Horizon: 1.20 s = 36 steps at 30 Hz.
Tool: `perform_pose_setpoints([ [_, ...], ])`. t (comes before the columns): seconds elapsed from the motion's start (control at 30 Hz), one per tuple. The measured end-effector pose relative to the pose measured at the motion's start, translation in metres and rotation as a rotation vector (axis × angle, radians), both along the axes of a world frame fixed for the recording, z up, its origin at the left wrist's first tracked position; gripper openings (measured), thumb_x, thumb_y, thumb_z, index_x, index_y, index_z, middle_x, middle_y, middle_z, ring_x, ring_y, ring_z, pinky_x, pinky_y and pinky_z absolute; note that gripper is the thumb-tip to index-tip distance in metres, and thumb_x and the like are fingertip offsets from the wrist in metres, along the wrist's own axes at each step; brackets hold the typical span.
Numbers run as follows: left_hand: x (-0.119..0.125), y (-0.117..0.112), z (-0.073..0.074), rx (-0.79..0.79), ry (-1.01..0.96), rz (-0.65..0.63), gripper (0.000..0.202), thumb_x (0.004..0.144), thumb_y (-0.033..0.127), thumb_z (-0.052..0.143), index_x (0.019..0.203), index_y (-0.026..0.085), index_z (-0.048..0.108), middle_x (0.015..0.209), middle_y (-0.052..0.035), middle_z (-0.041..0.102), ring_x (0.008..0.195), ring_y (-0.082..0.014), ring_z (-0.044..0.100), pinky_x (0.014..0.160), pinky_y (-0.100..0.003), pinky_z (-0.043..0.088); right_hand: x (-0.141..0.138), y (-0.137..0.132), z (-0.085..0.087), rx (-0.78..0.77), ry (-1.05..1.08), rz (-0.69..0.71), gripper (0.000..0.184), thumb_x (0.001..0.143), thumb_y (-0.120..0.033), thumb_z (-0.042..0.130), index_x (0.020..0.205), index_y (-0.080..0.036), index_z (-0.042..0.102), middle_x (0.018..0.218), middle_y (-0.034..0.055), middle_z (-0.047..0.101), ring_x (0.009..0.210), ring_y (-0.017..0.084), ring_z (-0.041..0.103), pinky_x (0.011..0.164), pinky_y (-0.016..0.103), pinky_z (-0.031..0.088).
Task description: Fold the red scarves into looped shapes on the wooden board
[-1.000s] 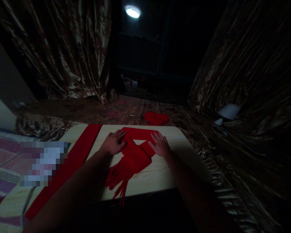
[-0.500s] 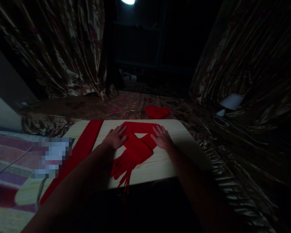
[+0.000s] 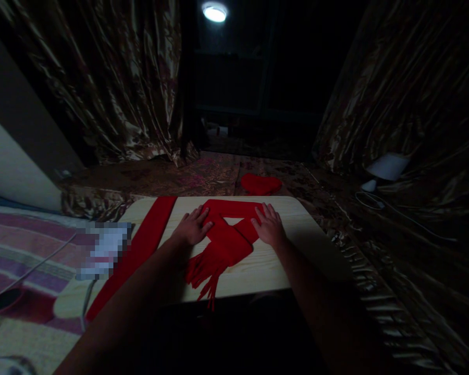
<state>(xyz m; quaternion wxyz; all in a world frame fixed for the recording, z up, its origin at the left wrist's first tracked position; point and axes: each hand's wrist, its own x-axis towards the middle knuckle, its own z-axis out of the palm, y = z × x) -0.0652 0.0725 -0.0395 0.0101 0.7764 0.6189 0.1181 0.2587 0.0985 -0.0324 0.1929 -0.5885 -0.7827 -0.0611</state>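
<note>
A red fringed scarf (image 3: 229, 245) lies folded on a pale wooden board (image 3: 250, 278), its bands crossing around a small triangular gap. My left hand (image 3: 192, 225) rests flat at the scarf's left corner, fingers spread and the tips on the fabric. At the right corner my right hand (image 3: 269, 224) lies the same way, fingers apart and touching the cloth. The fringe spreads toward the board's near edge. Left of my left hand, a long red strip of cloth (image 3: 144, 245) runs across the board; my left forearm hides part of it.
Beyond the board lies a red heart-shaped item (image 3: 261, 184) on patterned cloth. A small white lamp (image 3: 389, 166) with a cord stands at the right. Striped bedding (image 3: 31, 260) and a blurred-out item (image 3: 105, 250) are at the left. Patterned curtains (image 3: 133, 78) hang behind.
The whole view has shifted, so everything appears a little farther right. Both hands stay flat on the scarf, and its folded shape looks the same.
</note>
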Motion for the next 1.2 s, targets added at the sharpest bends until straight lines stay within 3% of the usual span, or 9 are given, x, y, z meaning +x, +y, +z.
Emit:
perform_pose_setpoints([
  [0.13,-0.002,0.003,-0.004,0.043,-0.048,-0.021,0.072,0.099,0.056,0.032,0.158,0.015,0.032,0.164,-0.0194,0.026,0.151,-0.03,0.028,0.117,-0.05,0.03,-0.011,-0.025,0.015,0.133,0.123,0.074,0.051,0.102,-0.036,0.039,0.145,-0.014,0.054,0.16,0.0116,0.038,0.152,0.026,0.024,0.123,0.049,0.017],
  [0.23,-0.004,0.005,-0.003,0.057,-0.204,-0.01,0.07,0.096,0.054,0.04,0.153,0.014,0.043,0.161,-0.0195,0.034,0.149,-0.031,0.032,0.118,-0.05,0.031,-0.029,-0.053,0.027,0.072,0.161,0.316,0.049,0.103,-0.041,0.039,0.143,-0.017,0.057,0.156,0.0086,0.046,0.148,0.021,0.033,0.123,0.041,0.023],
  [0.3,-0.007,0.003,0.001,0.051,-0.417,0.043,0.066,0.092,0.051,0.045,0.146,0.013,0.052,0.153,-0.0183,0.047,0.143,-0.0291,0.044,0.115,-0.043,0.036,-0.042,-0.071,0.03,0.006,0.144,0.418,0.055,0.102,-0.047,0.042,0.149,-0.021,0.05,0.16,0.0071,0.039,0.151,0.021,0.028,0.123,0.041,0.023],
  [0.43,-0.016,-0.018,0.014,0.042,-0.76,0.287,0.046,0.084,0.045,0.054,0.113,0.013,0.07,0.111,-0.0132,0.075,0.1,-0.0244,0.07,0.088,-0.033,0.054,-0.058,-0.091,0.021,-0.136,0.045,0.447,0.063,0.101,-0.053,0.042,0.158,-0.025,0.036,0.167,0.0061,0.023,0.154,0.025,0.019,0.124,0.048,0.019],
  [0.5,-0.018,-0.037,0.02,-0.001,-0.795,0.39,0.038,0.079,0.049,0.06,0.092,0.015,0.07,0.089,-0.0106,0.075,0.079,-0.0214,0.069,0.069,-0.029,0.053,-0.06,-0.094,0.013,-0.176,0.006,0.449,0.062,0.102,-0.054,0.04,0.158,-0.026,0.035,0.167,0.0064,0.024,0.153,0.026,0.021,0.124,0.049,0.017],
  [0.63,-0.009,-0.078,0.029,-0.267,-0.916,0.332,0.039,0.072,0.055,0.068,0.08,0.017,0.064,0.062,-0.0039,0.066,0.05,-0.0148,0.055,0.047,-0.025,0.041,-0.059,-0.094,0.006,-0.172,-0.013,0.44,0.061,0.103,-0.053,0.038,0.158,-0.027,0.034,0.166,0.0065,0.027,0.152,0.025,0.025,0.124,0.05,0.016],
  [0.83,0.017,-0.102,0.05,-0.408,-0.54,0.034,0.037,0.075,0.055,0.065,0.074,0.018,0.069,0.067,-0.0037,0.069,0.059,-0.0161,0.058,0.055,-0.026,0.041,-0.059,-0.095,0.009,-0.157,-0.016,0.443,0.06,0.103,-0.053,0.038,0.157,-0.027,0.037,0.165,0.0059,0.03,0.15,0.025,0.029,0.124,0.048,0.018],
  [0.97,0.028,-0.098,0.061,-0.451,-0.214,0.002,0.026,0.078,0.042,0.058,0.07,0.02,0.069,0.063,-0.0042,0.067,0.056,-0.0174,0.057,0.057,-0.029,0.037,-0.06,-0.095,0.008,-0.14,-0.015,0.443,0.06,0.103,-0.052,0.038,0.156,-0.026,0.038,0.164,0.0065,0.032,0.15,0.024,0.03,0.124,0.048,0.018],
  [1.2,0.006,-0.1,0.065,-0.497,-0.074,-0.158,0.039,0.087,0.051,0.046,0.085,0.025,0.076,0.07,-0.0061,0.07,0.065,-0.0206,0.063,0.069,-0.03,0.044,-0.06,-0.095,0.008,-0.147,-0.014,0.438,0.06,0.102,-0.053,0.04,0.156,-0.027,0.038,0.164,0.0057,0.032,0.149,0.024,0.031,0.123,0.047,0.019],
])
